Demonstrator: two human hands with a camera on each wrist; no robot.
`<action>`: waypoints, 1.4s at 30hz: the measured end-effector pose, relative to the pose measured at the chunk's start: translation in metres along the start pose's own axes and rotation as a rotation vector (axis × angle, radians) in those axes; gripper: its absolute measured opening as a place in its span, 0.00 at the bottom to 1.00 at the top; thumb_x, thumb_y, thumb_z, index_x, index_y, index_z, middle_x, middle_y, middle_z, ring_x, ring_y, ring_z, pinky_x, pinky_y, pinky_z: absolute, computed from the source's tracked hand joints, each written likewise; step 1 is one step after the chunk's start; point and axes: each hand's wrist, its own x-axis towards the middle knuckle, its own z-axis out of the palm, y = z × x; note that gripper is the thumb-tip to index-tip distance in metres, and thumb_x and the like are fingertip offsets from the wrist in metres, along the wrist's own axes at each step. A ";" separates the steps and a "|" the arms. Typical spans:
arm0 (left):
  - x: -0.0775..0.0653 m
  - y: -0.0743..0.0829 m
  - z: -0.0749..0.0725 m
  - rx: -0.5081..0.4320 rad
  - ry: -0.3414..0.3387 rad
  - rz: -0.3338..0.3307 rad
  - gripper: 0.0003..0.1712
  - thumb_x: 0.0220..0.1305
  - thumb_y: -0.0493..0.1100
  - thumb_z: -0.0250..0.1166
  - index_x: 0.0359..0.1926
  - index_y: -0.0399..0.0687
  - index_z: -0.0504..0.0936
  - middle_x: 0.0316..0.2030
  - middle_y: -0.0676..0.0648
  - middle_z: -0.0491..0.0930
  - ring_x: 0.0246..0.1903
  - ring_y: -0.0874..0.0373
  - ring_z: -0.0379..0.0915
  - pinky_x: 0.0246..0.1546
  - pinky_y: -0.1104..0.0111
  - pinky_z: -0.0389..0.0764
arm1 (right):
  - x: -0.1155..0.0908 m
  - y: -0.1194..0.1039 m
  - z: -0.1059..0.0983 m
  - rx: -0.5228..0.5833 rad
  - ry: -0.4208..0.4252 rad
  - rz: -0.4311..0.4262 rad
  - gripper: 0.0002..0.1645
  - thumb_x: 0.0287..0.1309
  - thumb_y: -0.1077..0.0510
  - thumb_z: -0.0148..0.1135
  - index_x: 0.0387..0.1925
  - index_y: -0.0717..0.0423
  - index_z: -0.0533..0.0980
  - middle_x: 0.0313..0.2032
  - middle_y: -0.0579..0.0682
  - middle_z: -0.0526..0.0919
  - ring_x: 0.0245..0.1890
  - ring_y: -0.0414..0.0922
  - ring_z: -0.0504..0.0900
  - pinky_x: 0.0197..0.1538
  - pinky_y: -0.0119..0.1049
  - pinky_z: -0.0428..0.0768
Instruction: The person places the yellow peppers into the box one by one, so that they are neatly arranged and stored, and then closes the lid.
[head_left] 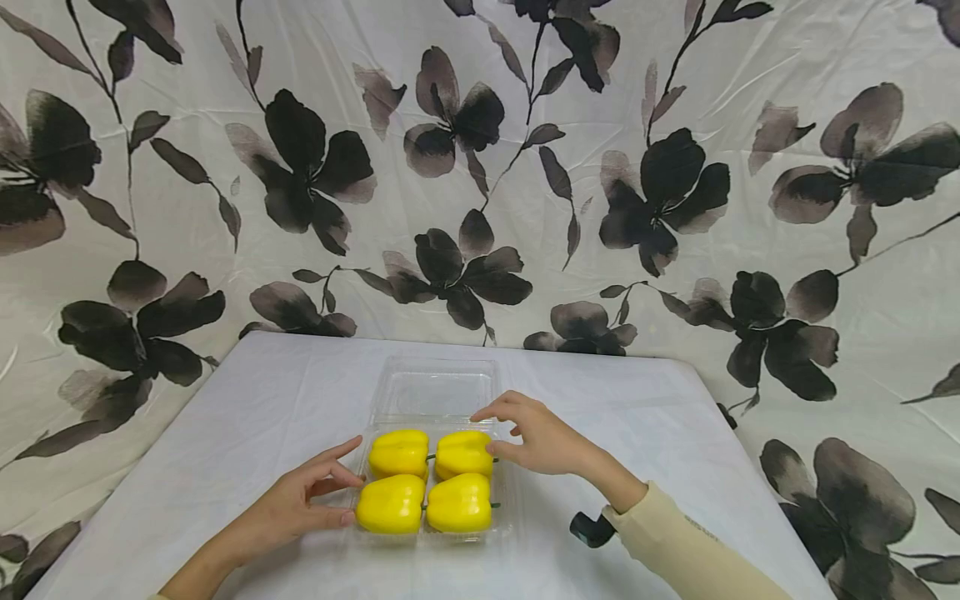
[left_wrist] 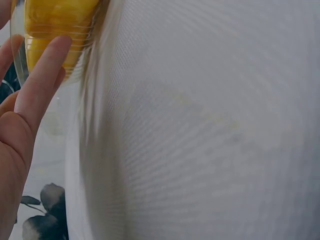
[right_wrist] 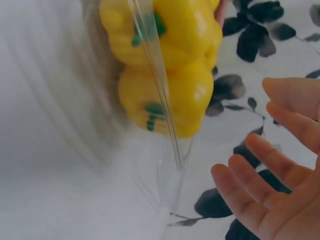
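Observation:
Several yellow bell peppers (head_left: pixel 390 504) with green stems lie in two rows inside a clear plastic clamshell container (head_left: pixel 510 521). Its lid (head_left: pixel 435 390) is folded back, flat toward the far side. My left hand (head_left: pixel 309 498) is at the container's left side, fingers extended. In the left wrist view a fingertip (left_wrist: pixel 61 44) lies against the ribbed clear wall. My right hand (head_left: pixel 538 435) hovers over the far right corner, its fingers spread and loosely bent beside the far right pepper (head_left: pixel 463 454). Between the fingers of the right hand (right_wrist: pixel 280 185) nothing is held.
A white cloth covers the table (head_left: pixel 615 400). Behind it hangs a floral curtain (head_left: pixel 465 167). Near my right sleeve (head_left: pixel 675 533) a small black object (head_left: pixel 591 530) shows just below the wrist.

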 end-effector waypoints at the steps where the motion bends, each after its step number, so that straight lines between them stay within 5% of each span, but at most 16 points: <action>1: 0.000 0.000 0.000 0.002 -0.001 0.005 0.17 0.65 0.49 0.77 0.53 0.60 0.85 0.84 0.45 0.53 0.69 0.49 0.73 0.70 0.61 0.76 | 0.003 0.002 -0.002 0.006 0.013 0.009 0.24 0.70 0.58 0.70 0.65 0.48 0.81 0.59 0.49 0.80 0.59 0.54 0.80 0.57 0.50 0.87; 5: 0.001 -0.001 0.000 -0.004 -0.005 0.017 0.16 0.66 0.49 0.77 0.53 0.61 0.85 0.84 0.45 0.53 0.69 0.49 0.74 0.63 0.79 0.72 | 0.013 0.012 -0.006 0.015 0.045 0.026 0.25 0.70 0.57 0.70 0.66 0.49 0.80 0.60 0.51 0.80 0.59 0.57 0.80 0.56 0.52 0.87; 10: 0.001 -0.001 0.000 -0.026 -0.015 0.028 0.16 0.66 0.48 0.77 0.53 0.59 0.85 0.84 0.43 0.52 0.70 0.39 0.72 0.62 0.81 0.72 | 0.022 0.028 -0.007 0.016 0.064 0.038 0.26 0.70 0.57 0.70 0.67 0.52 0.78 0.61 0.54 0.80 0.58 0.58 0.80 0.55 0.52 0.87; 13: 0.001 0.000 0.000 -0.016 -0.015 0.024 0.16 0.67 0.48 0.76 0.53 0.59 0.85 0.84 0.43 0.52 0.69 0.40 0.73 0.65 0.75 0.75 | 0.027 0.040 -0.007 0.010 0.070 0.044 0.28 0.70 0.57 0.70 0.69 0.53 0.77 0.62 0.57 0.79 0.59 0.60 0.80 0.54 0.50 0.88; 20: 0.000 -0.001 0.001 -0.004 -0.003 0.009 0.16 0.66 0.49 0.77 0.53 0.59 0.85 0.84 0.44 0.52 0.70 0.39 0.71 0.70 0.41 0.70 | 0.037 0.063 -0.005 0.007 0.077 0.091 0.31 0.70 0.59 0.69 0.72 0.54 0.74 0.65 0.62 0.78 0.61 0.61 0.81 0.55 0.46 0.87; 23: 0.000 -0.002 0.001 -0.007 -0.002 0.008 0.16 0.66 0.49 0.77 0.53 0.59 0.85 0.84 0.44 0.52 0.71 0.39 0.71 0.71 0.45 0.72 | 0.041 0.069 -0.005 0.011 0.087 0.117 0.30 0.70 0.58 0.69 0.71 0.54 0.74 0.63 0.63 0.78 0.60 0.60 0.81 0.56 0.48 0.87; 28: 0.000 -0.003 0.000 0.003 -0.002 0.012 0.16 0.65 0.49 0.77 0.53 0.61 0.85 0.84 0.45 0.53 0.70 0.41 0.72 0.67 0.68 0.77 | 0.048 0.079 -0.002 0.010 0.106 0.152 0.30 0.70 0.58 0.70 0.71 0.54 0.74 0.63 0.63 0.79 0.60 0.60 0.82 0.59 0.52 0.85; 33: 0.000 -0.004 -0.001 -0.009 -0.015 0.021 0.16 0.66 0.48 0.77 0.53 0.58 0.85 0.84 0.43 0.52 0.69 0.39 0.72 0.70 0.52 0.75 | 0.053 0.089 0.001 0.012 0.139 0.189 0.29 0.70 0.58 0.70 0.70 0.53 0.75 0.62 0.62 0.80 0.58 0.60 0.83 0.62 0.57 0.82; 42: -0.001 -0.003 -0.002 -0.006 -0.015 0.018 0.16 0.67 0.48 0.76 0.53 0.58 0.85 0.84 0.42 0.51 0.70 0.39 0.72 0.69 0.47 0.73 | 0.063 0.102 0.008 0.079 0.133 0.269 0.30 0.71 0.57 0.69 0.71 0.51 0.74 0.62 0.61 0.81 0.58 0.57 0.84 0.61 0.52 0.84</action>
